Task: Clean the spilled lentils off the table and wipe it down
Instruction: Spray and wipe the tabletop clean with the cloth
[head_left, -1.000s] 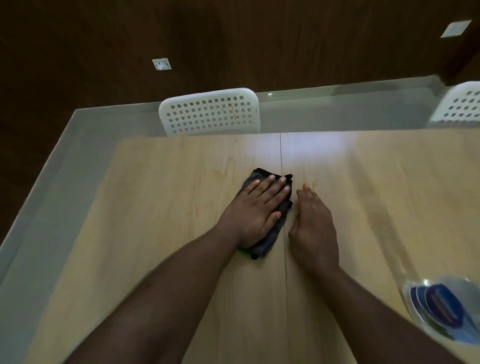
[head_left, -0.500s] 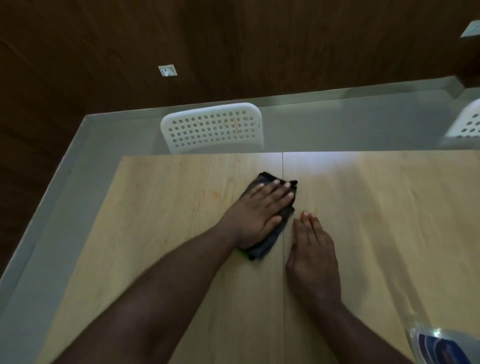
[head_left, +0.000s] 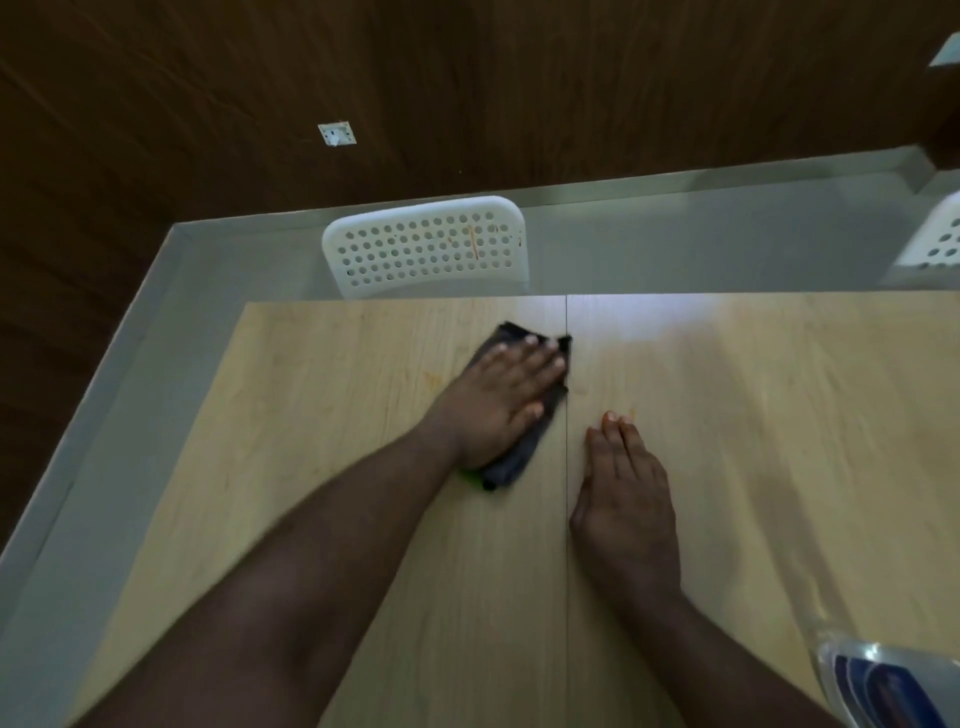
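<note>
Left hand (head_left: 501, 397) lies flat at frame centre, fingers straight and close together, pressing a dark grey folded cloth (head_left: 519, 452) onto the pale wooden table (head_left: 322, 426), just left of the seam (head_left: 565, 571) between its two boards. Right hand (head_left: 626, 499) rests flat just right of that seam, fingers together, holding nothing. A white perforated plastic chair (head_left: 426, 247) stands at the far edge. Dark wood-panelled wall (head_left: 467, 88) fills the top; grey floor (head_left: 104, 395) lies at left. No lentils are discernible.

Dim room, bright glare on the table (head_left: 675, 322) at its far edge, soft shadows lower right, slight blur, wide-angle bending toward the frame's edges.
</note>
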